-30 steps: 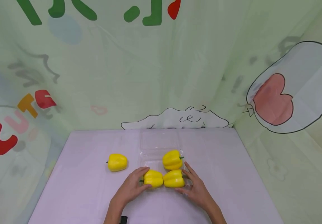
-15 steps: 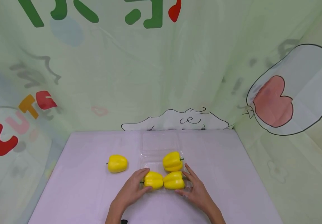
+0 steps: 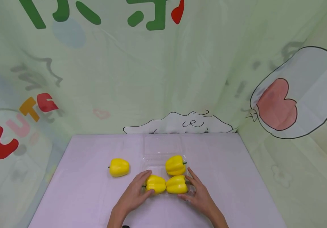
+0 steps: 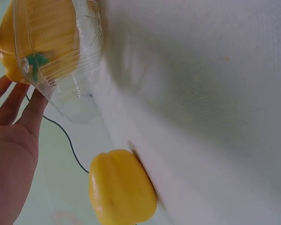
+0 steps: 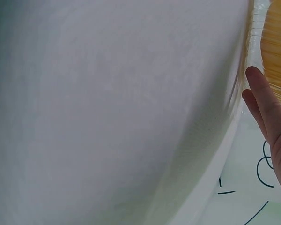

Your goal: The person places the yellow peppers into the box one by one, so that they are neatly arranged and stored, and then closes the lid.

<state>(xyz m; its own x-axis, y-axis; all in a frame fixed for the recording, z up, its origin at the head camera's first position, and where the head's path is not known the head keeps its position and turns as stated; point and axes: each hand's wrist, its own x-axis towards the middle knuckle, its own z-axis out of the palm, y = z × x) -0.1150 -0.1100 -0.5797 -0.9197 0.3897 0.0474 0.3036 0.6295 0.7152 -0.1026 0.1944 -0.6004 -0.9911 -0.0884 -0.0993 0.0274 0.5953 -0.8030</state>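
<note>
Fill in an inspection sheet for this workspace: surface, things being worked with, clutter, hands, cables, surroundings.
Surface: pale lilac table, faint creases.
Things being worked with: clear container, lid open at the far side; inside, near left pepper, near right pepper and far right pepper; loose pepper on the table, left of the container. All four yellow.
Clutter: dark object at the head view's bottom edge, mostly cut off; identity unclear.
Hands: left hand holds the near left pepper between thumb and fingers; right hand touches the container's right side, grip unclear.
Cables: nothing seen.
Surroundings: pale green backdrop with printed letters and drawings.
</note>
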